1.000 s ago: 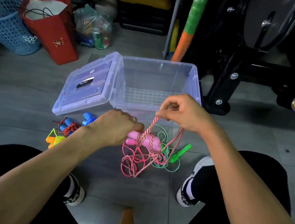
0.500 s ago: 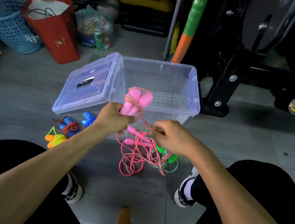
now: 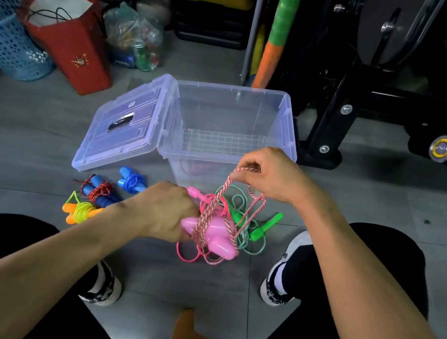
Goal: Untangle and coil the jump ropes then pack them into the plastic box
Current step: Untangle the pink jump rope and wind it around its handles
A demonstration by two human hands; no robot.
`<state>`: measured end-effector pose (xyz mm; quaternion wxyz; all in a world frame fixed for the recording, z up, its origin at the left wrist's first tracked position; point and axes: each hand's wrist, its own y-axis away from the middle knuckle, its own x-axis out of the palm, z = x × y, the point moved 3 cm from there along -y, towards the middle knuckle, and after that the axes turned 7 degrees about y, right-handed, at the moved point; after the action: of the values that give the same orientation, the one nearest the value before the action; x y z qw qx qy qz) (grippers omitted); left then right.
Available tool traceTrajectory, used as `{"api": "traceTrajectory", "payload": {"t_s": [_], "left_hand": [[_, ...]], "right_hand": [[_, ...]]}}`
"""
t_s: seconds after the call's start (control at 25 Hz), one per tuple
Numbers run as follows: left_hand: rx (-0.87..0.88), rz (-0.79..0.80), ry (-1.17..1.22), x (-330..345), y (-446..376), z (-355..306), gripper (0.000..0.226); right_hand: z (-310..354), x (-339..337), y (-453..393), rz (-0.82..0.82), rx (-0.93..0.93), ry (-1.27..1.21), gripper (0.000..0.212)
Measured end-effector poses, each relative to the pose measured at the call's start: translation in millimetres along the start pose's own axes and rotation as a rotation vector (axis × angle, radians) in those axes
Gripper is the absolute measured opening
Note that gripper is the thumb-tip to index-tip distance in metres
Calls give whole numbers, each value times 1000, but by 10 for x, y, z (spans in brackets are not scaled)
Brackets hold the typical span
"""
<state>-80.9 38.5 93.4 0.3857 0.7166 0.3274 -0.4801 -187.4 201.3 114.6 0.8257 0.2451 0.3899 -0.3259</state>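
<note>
My left hand (image 3: 163, 209) grips the pink handles (image 3: 215, 233) of a jump rope low over the floor. Its pink-and-white cord (image 3: 221, 199) wraps round the handles and runs up to my right hand (image 3: 270, 174), which pinches a loop of it. A green jump rope (image 3: 257, 230) lies tangled under the pink one. The clear plastic box (image 3: 288, 133) stands open just behind, its lid (image 3: 125, 128) lying to its left. Three coiled ropes lie left of my hand: light blue (image 3: 129, 182), dark blue with red cord (image 3: 97, 192), orange with yellow cord (image 3: 79, 209).
A red paper bag (image 3: 71, 44) and a blue mesh basket (image 3: 1, 34) stand at the back left beside a clear bag of items (image 3: 135, 37). Black exercise equipment (image 3: 396, 80) fills the back right. My shoes (image 3: 280, 272) rest on the grey tiled floor.
My left hand has dropped from in front of the box to near the floor with the pink handles. My right hand has risen, pulling the cord up taut above them.
</note>
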Motion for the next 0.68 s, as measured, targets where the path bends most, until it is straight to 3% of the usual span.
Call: {"api": "traceTrajectory", "payload": {"t_s": [0.08,0.16,0.28,0.44,0.52,0.68], "left_hand": [[9,-247,324,-47,173,220,27],[-138,-459,670,-76,270,389,31],[-428,-562,1136,-117,267,408,20],[-510,-579,1517,-136,251,472,5],[-545,-552,1480,-105,253,557,9],[-577,-420,548,5,255,713,15]], "right_hand": [[-143,67,42,61,43,-35,22],[-249,159,122,84,80,-115,23],[-253,379,194,135,69,-124,22],[-92,547,191,156,23,-122,32],[-12,522,178,153,6,-76,35],[201,440,165,97,-34,-37,34]]}}
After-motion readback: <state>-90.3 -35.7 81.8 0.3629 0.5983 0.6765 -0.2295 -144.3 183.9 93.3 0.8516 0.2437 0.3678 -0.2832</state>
